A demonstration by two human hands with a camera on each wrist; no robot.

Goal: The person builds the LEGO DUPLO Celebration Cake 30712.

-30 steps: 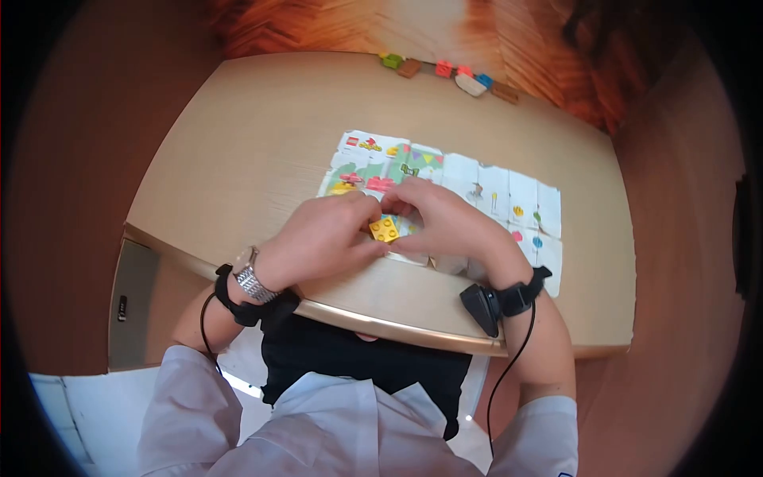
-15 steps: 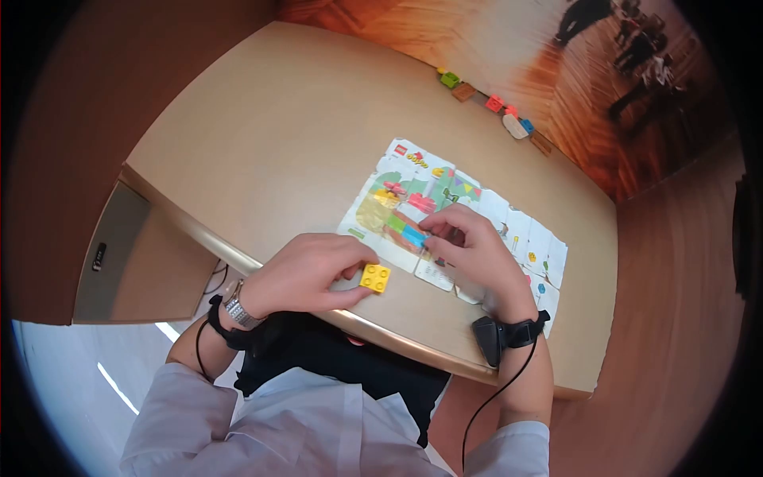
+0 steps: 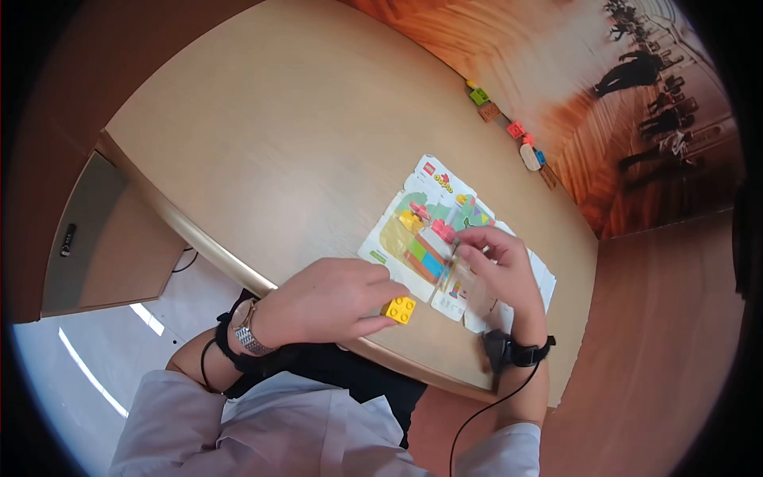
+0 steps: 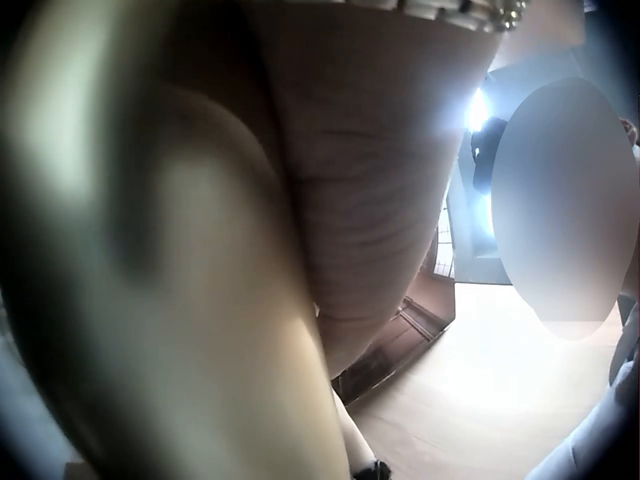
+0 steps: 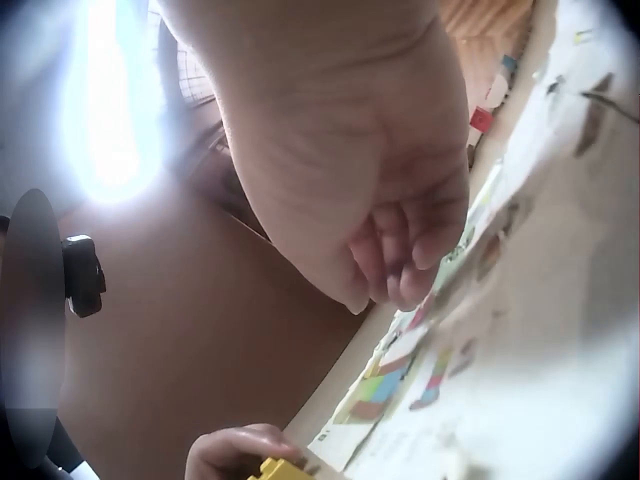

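A small yellow toy brick [image 3: 400, 310] with studs on top is pinched between the thumb and fingers of my left hand [image 3: 338, 300], close over the table's front edge. My right hand [image 3: 502, 262] hovers above the printed picture sheet [image 3: 389, 242], its fingers loosely bent with nothing visible between them. In the right wrist view the palm and bent fingers of the right hand [image 5: 385, 180] show bare, and the yellow brick [image 5: 280, 470] peeks in at the bottom. The left wrist view is filled by the blurred left hand [image 4: 370, 170]; its brick is hidden there.
Along the table's far edge stand several toy pieces: a green brick [image 3: 479, 96], a red brick [image 3: 516, 129], a white piece [image 3: 529, 157] and a blue brick [image 3: 540, 157]. A wall picture [image 3: 556, 79] rises behind the wooden table [image 3: 262, 143].
My hands have parted: the left has drawn the yellow brick toward the front edge, while the right has come away from it over the sheet. The head view has turned.
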